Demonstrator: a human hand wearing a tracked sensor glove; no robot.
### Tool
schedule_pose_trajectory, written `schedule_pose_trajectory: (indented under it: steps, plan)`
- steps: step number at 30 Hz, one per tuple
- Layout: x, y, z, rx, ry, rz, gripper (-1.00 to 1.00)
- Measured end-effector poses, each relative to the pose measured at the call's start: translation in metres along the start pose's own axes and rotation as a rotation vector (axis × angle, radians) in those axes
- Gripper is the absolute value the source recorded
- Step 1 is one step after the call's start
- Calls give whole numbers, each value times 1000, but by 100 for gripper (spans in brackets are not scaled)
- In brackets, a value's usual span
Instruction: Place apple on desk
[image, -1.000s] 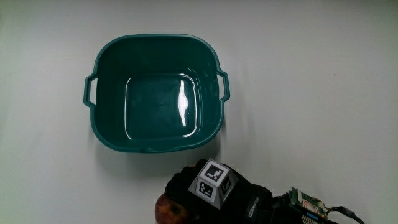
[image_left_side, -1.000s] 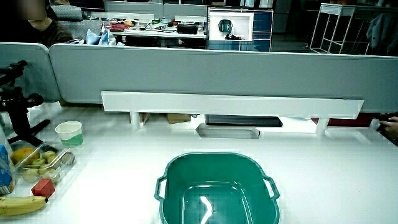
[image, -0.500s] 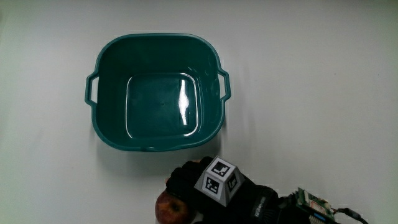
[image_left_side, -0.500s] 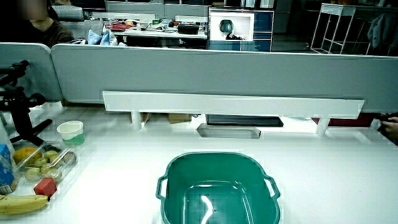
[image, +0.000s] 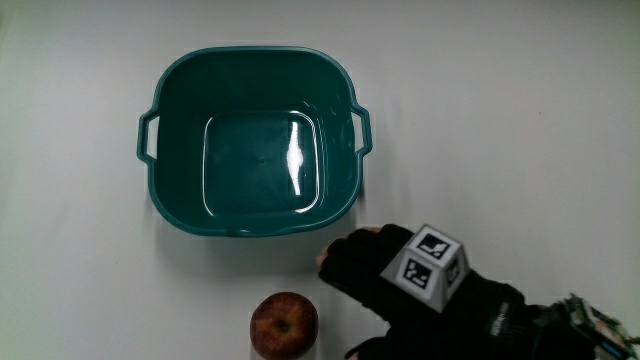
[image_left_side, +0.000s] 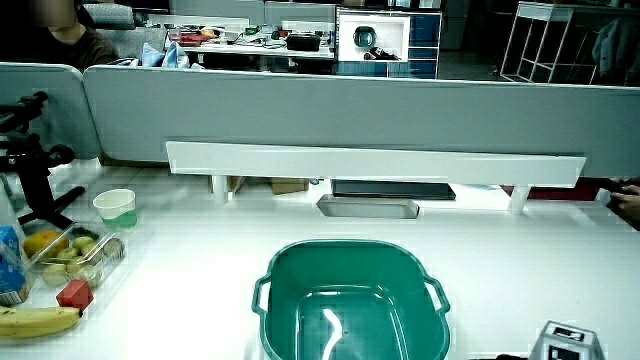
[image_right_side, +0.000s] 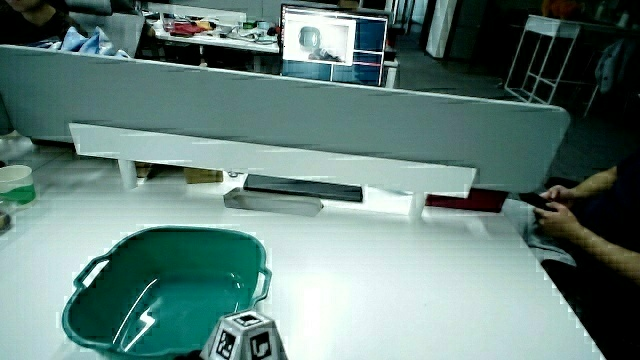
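Spreading across the main view, the white table is carrying everything here. A teal basin with two side handles is sitting on it near the middle of that view, its glossy floor catching a streak of light. In both side views the basin is showing as well, its rim lying nearer to the person than the low grey partition.

The hand is resting low over the table, nearer to the person than the basin and just beside the apple. Its fingers are lying loosely bent and relaxed, pointing toward the basin's near wall and gripping nothing. The forearm is trailing away toward the person.

The apple is sitting on the bare table, red with a darker stem dimple facing up. It is lying apart from the hand, with a strip of white table showing between it and the fingertips. It is also lying outside the basin, nearer to the person than the basin's wall.

The patterned cube is riding on the back of the glove, and it is peeking into both side views.

In a side view, a clear fruit tray, a banana and a pale cup are sitting at the table's edge, well apart from the basin.
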Motion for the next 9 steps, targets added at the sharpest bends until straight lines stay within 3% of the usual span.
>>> schedule_pose_trajectory:
  steps: [2, 8, 9]
  plan:
    - [3, -11, 9, 43, -5, -9, -100]
    - [8, -39, 34, 77, -73, -69, -100]
    - [9, -43, 38, 90, -95, -57, -100]
